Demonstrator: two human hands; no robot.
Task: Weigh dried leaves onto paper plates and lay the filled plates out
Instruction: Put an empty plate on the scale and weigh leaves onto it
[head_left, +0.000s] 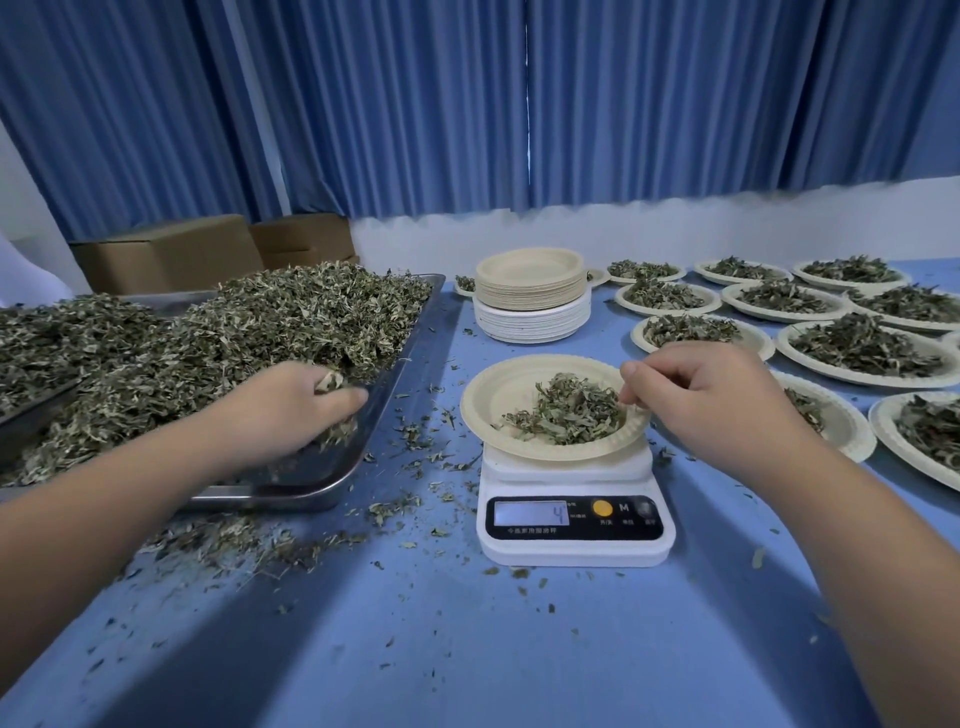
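A white digital scale (574, 525) stands on the blue table, its display reading 4. On it sits a paper plate (498, 395) holding a small heap of dried leaves (569, 413). My right hand (711, 400) hovers at the plate's right rim, fingers curled, fingertips at the leaves. My left hand (291, 410) reaches into the metal tray (332, 467) at the left and grips a bunch of leaves from the big pile (234, 332).
A stack of unused paper plates (530, 296) stands behind the scale. Several filled plates (862, 348) cover the table's right side. Loose leaf bits (249, 540) litter the table near the tray. Cardboard boxes (171, 254) and blue curtains are behind.
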